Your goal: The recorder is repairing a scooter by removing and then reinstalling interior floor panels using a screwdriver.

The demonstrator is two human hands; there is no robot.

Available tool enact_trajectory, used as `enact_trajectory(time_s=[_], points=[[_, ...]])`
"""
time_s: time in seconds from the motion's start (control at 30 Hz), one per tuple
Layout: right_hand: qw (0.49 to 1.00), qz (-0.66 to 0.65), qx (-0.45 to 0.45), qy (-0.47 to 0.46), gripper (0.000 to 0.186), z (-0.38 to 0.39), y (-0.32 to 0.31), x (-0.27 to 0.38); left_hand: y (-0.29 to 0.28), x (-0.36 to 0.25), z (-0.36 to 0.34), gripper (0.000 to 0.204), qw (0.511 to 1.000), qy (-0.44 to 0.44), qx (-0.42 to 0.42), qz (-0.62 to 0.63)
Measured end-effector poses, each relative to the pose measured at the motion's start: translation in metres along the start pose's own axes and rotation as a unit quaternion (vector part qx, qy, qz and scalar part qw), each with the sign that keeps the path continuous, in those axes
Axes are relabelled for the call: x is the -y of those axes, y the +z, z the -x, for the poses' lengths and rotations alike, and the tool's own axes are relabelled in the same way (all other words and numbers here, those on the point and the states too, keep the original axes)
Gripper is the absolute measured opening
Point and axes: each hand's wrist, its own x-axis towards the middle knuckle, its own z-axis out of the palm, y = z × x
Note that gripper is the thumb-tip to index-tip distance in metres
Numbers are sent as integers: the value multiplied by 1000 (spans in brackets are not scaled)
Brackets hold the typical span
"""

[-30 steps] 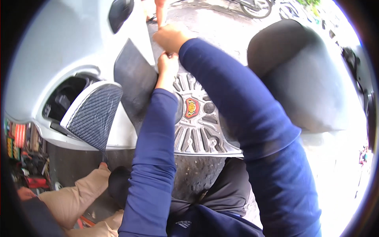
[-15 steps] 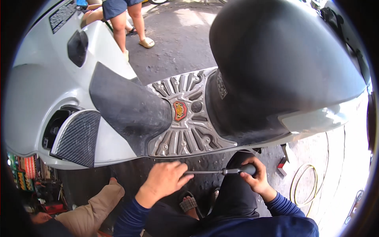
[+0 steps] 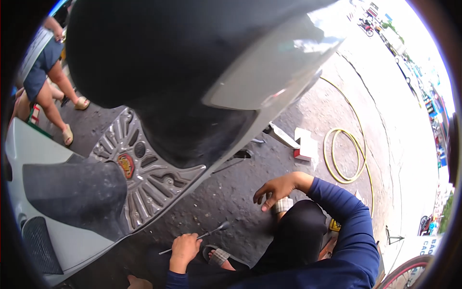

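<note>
My left hand is closed around the shaft of a screwdriver, low beside the scooter's footboard. The dark handle points away to the upper right and the thin metal tip sticks out on the left. Empty, my right hand hangs above my right foot and knee, fingers loosely bent and apart. In front of both hands stands a grey scooter, its ribbed metal floorboard with a red and gold emblem lying nearest my left hand. The black seat part fills the top of the view.
A red and white box stands on the ground beyond my right hand. Farther right lies a coiled yellow hose. Another person in dark shorts stands on the scooter's far side. A wheel with a red rim shows at lower right.
The view has swung right, toward the scooter's rear. My right hand has let go of the screwdriver handle and moved right; my left hand now holds the tool alone.
</note>
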Motion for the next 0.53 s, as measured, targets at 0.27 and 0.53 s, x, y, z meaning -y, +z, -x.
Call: enact_trajectory(time_s=[0.27,0.53], points=[[692,196,-590,367,117,95,-91,-328,19,-27,-30,23,979,-53,162,-112],[775,398,-263,415,83,69,-153,-334,-26,-122,18,42,982,-180,54,19]])
